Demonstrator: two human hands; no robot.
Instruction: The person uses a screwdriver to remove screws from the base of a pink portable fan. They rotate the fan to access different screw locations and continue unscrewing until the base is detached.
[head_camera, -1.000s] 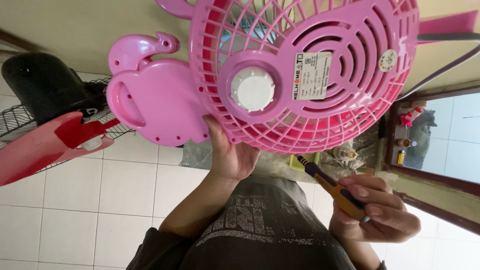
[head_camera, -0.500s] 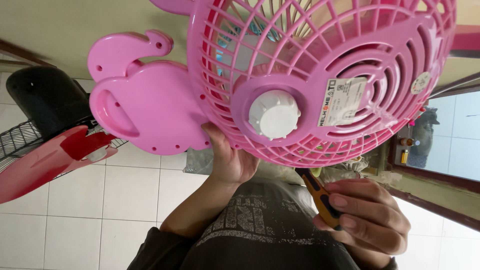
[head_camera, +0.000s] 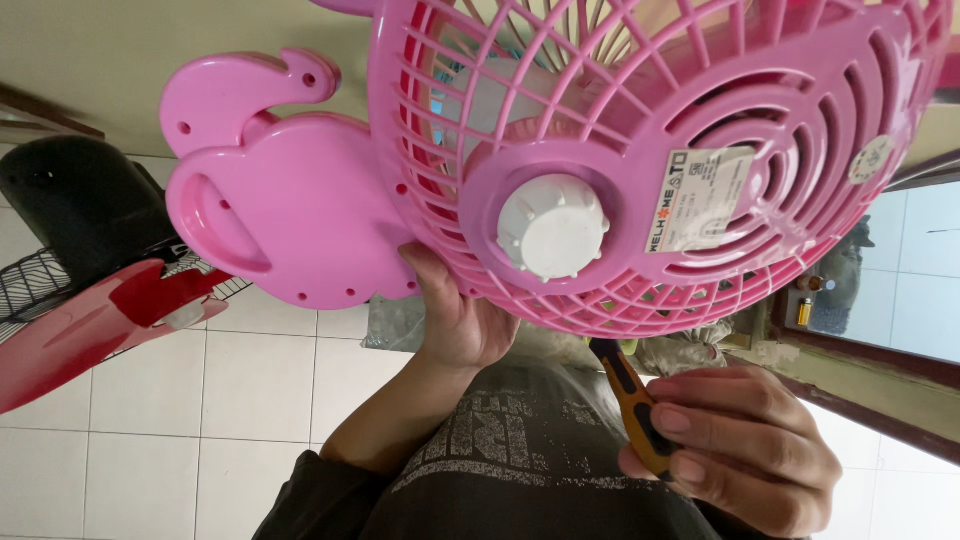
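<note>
The pink fan fills the upper frame, its back grille facing the camera. The left hand grasps its lower edge beside the flat pink base, which juts out at 9 o'clock. The right hand is clenched around an orange-and-black screwdriver; its long axis points to 11 o'clock — toward the white round cap at the grille's centre, the nearer hand being the left. 1 white rectangular label sits at 3 o'clock of the cap, 1 small round sticker further out.

Pink slatted fan grille, white centre cap, pink base, yellow-and-black tool handle (dark tip), white floor tiles.
</note>
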